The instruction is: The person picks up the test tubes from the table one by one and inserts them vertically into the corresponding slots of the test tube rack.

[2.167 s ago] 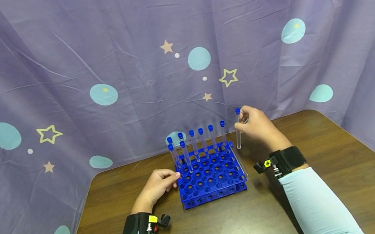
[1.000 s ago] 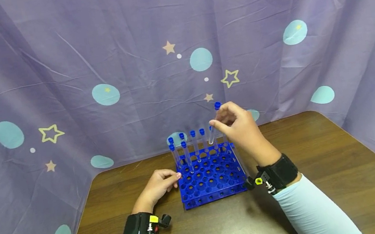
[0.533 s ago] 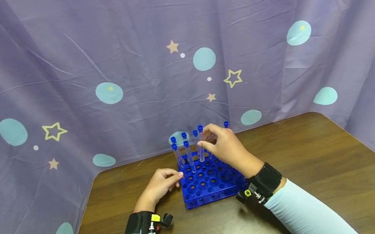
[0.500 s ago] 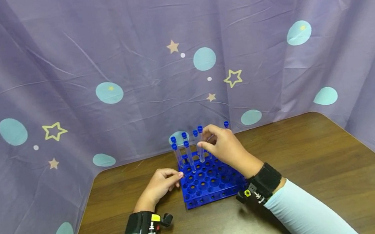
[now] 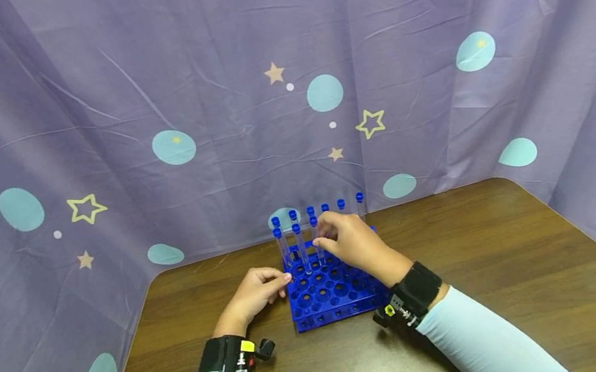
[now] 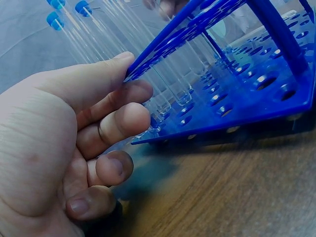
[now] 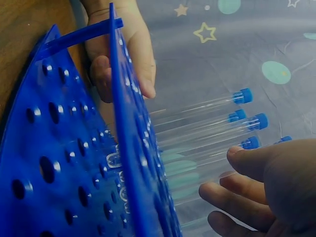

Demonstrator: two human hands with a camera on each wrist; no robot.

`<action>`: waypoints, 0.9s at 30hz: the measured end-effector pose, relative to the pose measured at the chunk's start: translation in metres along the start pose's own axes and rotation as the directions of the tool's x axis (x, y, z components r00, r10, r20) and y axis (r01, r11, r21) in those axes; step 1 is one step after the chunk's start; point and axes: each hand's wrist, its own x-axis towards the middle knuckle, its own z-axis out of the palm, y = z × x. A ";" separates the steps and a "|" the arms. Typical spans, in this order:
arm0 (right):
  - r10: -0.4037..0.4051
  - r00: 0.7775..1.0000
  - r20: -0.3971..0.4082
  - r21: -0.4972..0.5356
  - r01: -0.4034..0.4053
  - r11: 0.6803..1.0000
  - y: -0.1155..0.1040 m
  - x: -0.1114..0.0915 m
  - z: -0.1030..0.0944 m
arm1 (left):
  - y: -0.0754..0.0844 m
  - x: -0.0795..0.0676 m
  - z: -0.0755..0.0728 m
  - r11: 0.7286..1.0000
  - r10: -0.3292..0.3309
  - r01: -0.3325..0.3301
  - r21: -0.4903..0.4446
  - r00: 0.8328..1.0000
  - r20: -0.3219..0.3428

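On the table stands a blue test tube rack (image 5: 327,319) with several capped clear tubes upright along its back. My left hand (image 5: 253,292) grips its left edge: in the left wrist view the thumb lies on the upper plate and the index finger underneath, the other fingers loosely curled below. My right hand (image 5: 350,239) reaches over the rack and pinches a blue-capped test tube (image 5: 314,223) near its top, third from the left in the second row. That tube stands upright in the rack; in the right wrist view its cap (image 7: 284,139) shows beside the thumb, which hides much of it.
Two other tubes (image 5: 296,230) stand left of the held one in the second row. More tubes (image 5: 360,197) line the back row. A purple curtain (image 5: 207,129) hangs right behind the wooden table (image 5: 326,363).
My right hand has carried the tube leftward from beyond the rack's right side, over the back row, and lowered it into the second row. The left hand stays on the rack.
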 end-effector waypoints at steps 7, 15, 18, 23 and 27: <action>0.020 0.999 0.034 -0.034 -0.019 0.999 0.002 0.000 0.004 | -0.002 0.002 -0.001 1.000 0.000 0.000 0.005 1.000 0.007; 0.021 0.999 0.050 -0.040 -0.019 0.999 0.004 0.001 0.005 | -0.003 0.002 -0.002 1.000 0.001 -0.001 0.007 1.000 0.008; 0.027 0.998 0.058 -0.042 -0.025 0.999 0.005 0.002 0.006 | -0.003 0.001 -0.001 1.000 -0.006 0.005 0.010 1.000 0.006; 0.028 0.998 0.063 -0.042 -0.025 0.999 0.007 0.002 0.007 | -0.002 0.001 -0.001 1.000 -0.008 0.008 0.010 1.000 0.006; 0.026 0.997 0.072 -0.044 -0.023 0.999 0.007 0.002 0.006 | -0.002 0.001 -0.001 1.000 -0.010 0.009 0.011 1.000 0.006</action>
